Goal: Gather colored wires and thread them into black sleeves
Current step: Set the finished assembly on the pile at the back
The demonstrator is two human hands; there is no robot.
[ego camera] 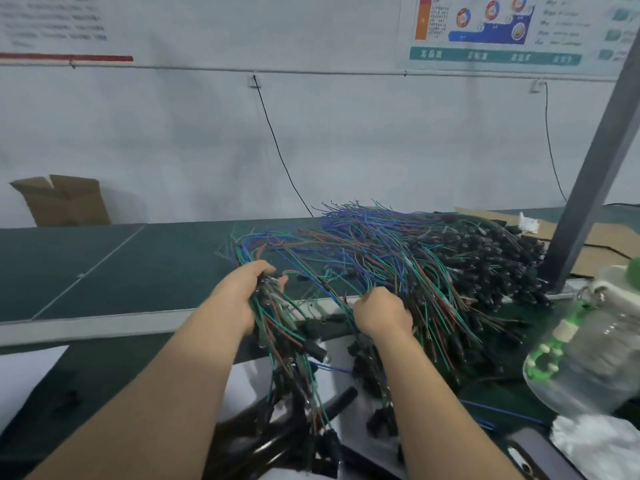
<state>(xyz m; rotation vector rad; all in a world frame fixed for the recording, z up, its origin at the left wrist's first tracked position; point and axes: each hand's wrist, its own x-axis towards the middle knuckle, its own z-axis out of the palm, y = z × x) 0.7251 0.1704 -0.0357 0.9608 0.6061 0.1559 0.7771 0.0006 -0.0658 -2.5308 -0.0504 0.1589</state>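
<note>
- A green-topped workbench runs along a pale wall hung with two printed notices, in what looks like an assembly shop.
- The left hand is closed tight round a bundle of coloured wires, green, blue and brown. The strands fan out above the fist and hang below it, ending in black plugs.
- The right hand, just beside it, is curled round a second bunch drawn from the same mass. Its fingertips are hidden among the strands.
- Beyond and to the right of both hands lies one large heap of wires, far too many to count, its black plug ends massed on the far right side.
- Below the hands, between the two forearms, lie black sleeves on white paper. At least two show, but the exact number is unclear.
- Right of the right hand stands one clear plastic bottle with a green strap, and behind it one grey post.
- Far left of the left hand sits one open cardboard box.
- Two black cables hang down the wall.
</note>
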